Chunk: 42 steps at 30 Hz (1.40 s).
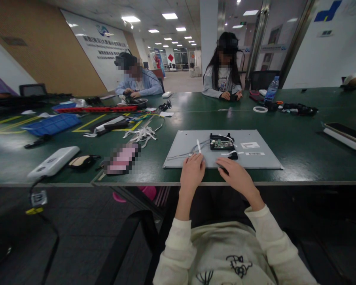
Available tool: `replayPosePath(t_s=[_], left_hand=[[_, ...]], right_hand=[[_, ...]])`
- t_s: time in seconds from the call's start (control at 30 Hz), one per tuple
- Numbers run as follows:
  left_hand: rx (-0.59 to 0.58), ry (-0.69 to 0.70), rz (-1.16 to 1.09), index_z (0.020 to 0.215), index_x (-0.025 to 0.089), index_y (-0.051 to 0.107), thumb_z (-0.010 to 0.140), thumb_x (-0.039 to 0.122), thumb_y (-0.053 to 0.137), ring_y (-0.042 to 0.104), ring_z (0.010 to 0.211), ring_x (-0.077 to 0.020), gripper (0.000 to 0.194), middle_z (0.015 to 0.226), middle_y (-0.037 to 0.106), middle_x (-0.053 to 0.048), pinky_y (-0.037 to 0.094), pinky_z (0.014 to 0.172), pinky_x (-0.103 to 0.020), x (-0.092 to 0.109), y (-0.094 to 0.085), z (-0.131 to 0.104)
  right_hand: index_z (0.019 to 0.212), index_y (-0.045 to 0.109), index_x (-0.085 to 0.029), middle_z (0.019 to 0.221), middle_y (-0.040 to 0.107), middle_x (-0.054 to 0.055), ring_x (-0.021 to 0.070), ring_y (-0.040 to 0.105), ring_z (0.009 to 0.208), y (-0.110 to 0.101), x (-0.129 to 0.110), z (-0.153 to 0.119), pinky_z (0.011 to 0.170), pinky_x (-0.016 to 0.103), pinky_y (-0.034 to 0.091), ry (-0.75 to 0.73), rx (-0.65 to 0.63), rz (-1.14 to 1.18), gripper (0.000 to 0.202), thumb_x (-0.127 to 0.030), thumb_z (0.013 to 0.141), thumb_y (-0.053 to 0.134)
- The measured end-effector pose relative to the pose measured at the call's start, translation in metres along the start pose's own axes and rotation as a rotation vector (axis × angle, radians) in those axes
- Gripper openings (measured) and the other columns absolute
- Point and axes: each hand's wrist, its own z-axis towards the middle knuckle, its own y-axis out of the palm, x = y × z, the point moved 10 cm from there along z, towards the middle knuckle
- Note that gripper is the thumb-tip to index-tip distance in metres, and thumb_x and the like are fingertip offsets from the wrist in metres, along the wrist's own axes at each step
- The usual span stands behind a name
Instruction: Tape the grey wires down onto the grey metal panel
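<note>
A grey flat panel (267, 156) lies on the table in front of me. A green circuit board in a black frame (222, 142) is on it, with grey cables (182, 156) running left. My left hand (192, 168) rests at the panel's near edge, fingers laid close together at the lower end of a white tape strip (199, 145) across the cables. My right hand (234, 172) is over the same edge, thumb apart from the fingers, nothing seen in it. Just beyond its fingers sits a small black piece (233, 155) with white tape.
To the left lie loose white strips (142, 134), a pink-screened phone (123, 159), a white power bank (53, 161) and a blue tray (52, 126). A tape roll (260, 109) and a bottle (272, 89) stand farther right. Two people sit across the table.
</note>
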Motion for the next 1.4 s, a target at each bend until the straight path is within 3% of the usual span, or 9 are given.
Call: replayPosePath(t_s=[0.43, 0.6, 0.67, 0.77, 0.83, 1.03, 1.2, 1.4], left_hand=[[0.034, 0.017, 0.0, 0.117, 0.021, 0.057, 0.096, 0.022, 0.036, 0.053, 0.12, -0.0201, 0.03, 0.127, 0.061, -0.006, 0.037, 0.106, -0.037, 0.001, -0.004, -0.002], [0.019, 0.013, -0.004, 0.117, 0.022, 0.057, 0.095, 0.021, 0.037, 0.054, 0.12, -0.0203, 0.03, 0.127, 0.061, -0.006, 0.038, 0.106, -0.036, 0.0, -0.004, -0.002], [0.02, 0.027, -0.008, 0.116, 0.021, 0.057, 0.095, 0.021, 0.037, 0.054, 0.119, -0.0203, 0.029, 0.127, 0.062, -0.006, 0.039, 0.105, -0.036, 0.001, -0.004, -0.003], [0.035, 0.028, -0.005, 0.116, 0.021, 0.057, 0.095, 0.021, 0.038, 0.055, 0.117, -0.0205, 0.029, 0.125, 0.062, -0.006, 0.039, 0.104, -0.036, 0.001, -0.006, -0.003], [0.051, 0.016, 0.002, 0.115, 0.02, 0.057, 0.094, 0.02, 0.04, 0.056, 0.115, -0.0207, 0.027, 0.124, 0.063, -0.006, 0.04, 0.104, -0.036, 0.0, -0.007, -0.003], [0.066, 0.006, -0.003, 0.113, 0.02, 0.057, 0.093, 0.019, 0.044, 0.057, 0.113, -0.021, 0.025, 0.119, 0.064, -0.006, 0.042, 0.101, -0.036, 0.0, -0.006, -0.002], [0.082, -0.002, -0.015, 0.112, 0.019, 0.058, 0.092, 0.018, 0.045, 0.059, 0.111, -0.0213, 0.024, 0.117, 0.065, -0.008, 0.044, 0.1, -0.036, -0.001, -0.007, -0.002], [0.093, -0.003, -0.039, 0.113, 0.016, 0.061, 0.093, 0.02, 0.045, 0.058, 0.113, -0.0204, 0.026, 0.121, 0.064, -0.008, 0.043, 0.101, -0.034, -0.002, -0.006, -0.003]], right_hand=[[0.12, 0.064, -0.019, 0.128, 0.06, 0.009, 0.0214, 0.055, 0.119, 0.001, 0.0, -0.002, 0.104, 0.04, 0.043, 0.006, 0.015, -0.009, 0.034, -0.023, 0.091, 0.046], [0.12, 0.065, -0.017, 0.124, 0.062, 0.011, 0.0247, 0.056, 0.117, -0.005, -0.002, 0.009, 0.101, 0.042, 0.044, -0.058, -0.035, -0.133, 0.035, -0.026, 0.089, 0.052], [0.123, 0.063, -0.019, 0.135, 0.055, 0.012, 0.0299, 0.047, 0.127, -0.011, -0.005, 0.019, 0.106, 0.05, 0.037, -0.149, -0.077, -0.21, 0.041, -0.03, 0.084, 0.06], [0.132, 0.056, -0.026, 0.152, 0.035, 0.009, 0.0374, 0.024, 0.141, -0.019, 0.005, 0.033, 0.11, 0.066, 0.015, -0.215, -0.132, -0.294, 0.059, -0.044, 0.077, 0.068], [0.138, 0.051, -0.03, 0.156, 0.026, 0.007, 0.0394, 0.014, 0.143, -0.015, 0.022, 0.037, 0.107, 0.072, 0.009, -0.178, -0.202, -0.305, 0.067, -0.058, 0.078, 0.063], [0.144, 0.043, -0.032, 0.161, 0.006, 0.006, 0.0423, 0.004, 0.144, 0.011, 0.069, 0.031, 0.102, 0.075, 0.018, 0.029, -0.358, -0.227, 0.08, -0.077, 0.078, 0.046], [0.14, 0.048, -0.031, 0.161, 0.003, 0.005, 0.0415, 0.001, 0.144, 0.016, 0.085, 0.041, 0.104, 0.072, 0.016, 0.11, -0.353, -0.184, 0.081, -0.078, 0.075, 0.048], [0.135, 0.053, -0.029, 0.16, -0.003, 0.006, 0.0428, -0.004, 0.143, 0.016, 0.116, 0.059, 0.102, 0.072, 0.016, 0.32, -0.262, -0.225, 0.081, -0.08, 0.072, 0.049]])
